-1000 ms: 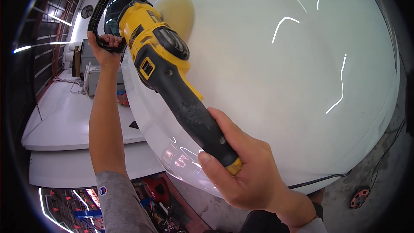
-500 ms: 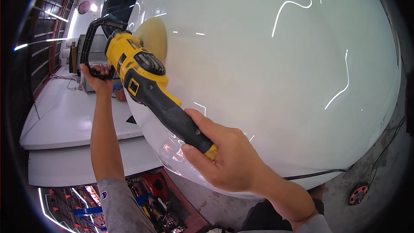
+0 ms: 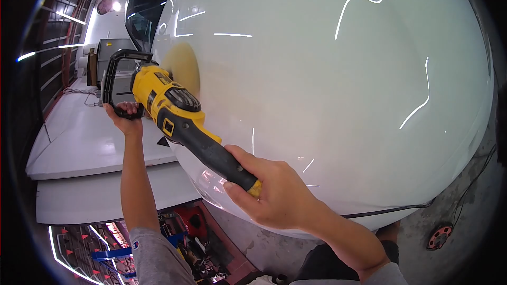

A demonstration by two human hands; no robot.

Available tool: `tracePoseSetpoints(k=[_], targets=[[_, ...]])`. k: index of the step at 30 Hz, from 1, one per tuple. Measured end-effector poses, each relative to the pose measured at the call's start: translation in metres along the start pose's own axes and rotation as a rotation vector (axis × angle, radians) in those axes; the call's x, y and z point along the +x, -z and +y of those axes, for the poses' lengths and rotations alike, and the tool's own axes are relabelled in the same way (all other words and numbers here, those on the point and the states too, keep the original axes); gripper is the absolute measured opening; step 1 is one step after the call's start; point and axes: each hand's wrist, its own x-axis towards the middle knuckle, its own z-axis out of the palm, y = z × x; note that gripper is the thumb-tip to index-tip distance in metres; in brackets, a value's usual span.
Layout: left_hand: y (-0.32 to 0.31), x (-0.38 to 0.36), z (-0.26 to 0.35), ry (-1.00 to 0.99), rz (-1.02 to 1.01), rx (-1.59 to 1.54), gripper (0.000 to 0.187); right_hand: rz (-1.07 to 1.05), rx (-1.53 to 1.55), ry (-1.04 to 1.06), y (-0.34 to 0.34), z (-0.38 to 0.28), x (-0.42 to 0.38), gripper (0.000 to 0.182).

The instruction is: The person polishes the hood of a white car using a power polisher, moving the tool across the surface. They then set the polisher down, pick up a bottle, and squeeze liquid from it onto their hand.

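Observation:
A yellow and black polisher (image 3: 185,108) lies across the left half of the head view. Its round yellowish pad (image 3: 185,71) sits against the glossy white car panel (image 3: 317,100). My left hand (image 3: 125,116) is closed round the black loop handle at the tool's head. Around the rear end of the dark grip, my right hand (image 3: 280,192) is wrapped, thumb on the near side and fingers partly hidden behind it. A black power cord (image 3: 388,211) runs along the lower edge of the panel.
A dark car window (image 3: 150,5) is at the upper left. White panels (image 3: 100,148) and a grey box (image 3: 113,53) stand beyond my left arm. A red and black reel-like object (image 3: 439,236) rests on the concrete floor (image 3: 412,253). Tools and red items (image 3: 193,227) show below.
The polisher's head and pad have moved down in the view, with my left hand moving along. My right hand stays nearly in place on the grip.

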Motion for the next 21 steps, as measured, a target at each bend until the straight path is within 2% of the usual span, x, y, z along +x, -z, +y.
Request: tracePoseSetpoints(k=[21], targets=[[0.045, -0.109, 0.009, -0.016, 0.064, 0.060, 0.061, -0.097, -0.084, -0.080, -0.004, 0.016, -0.059, 0.052]])
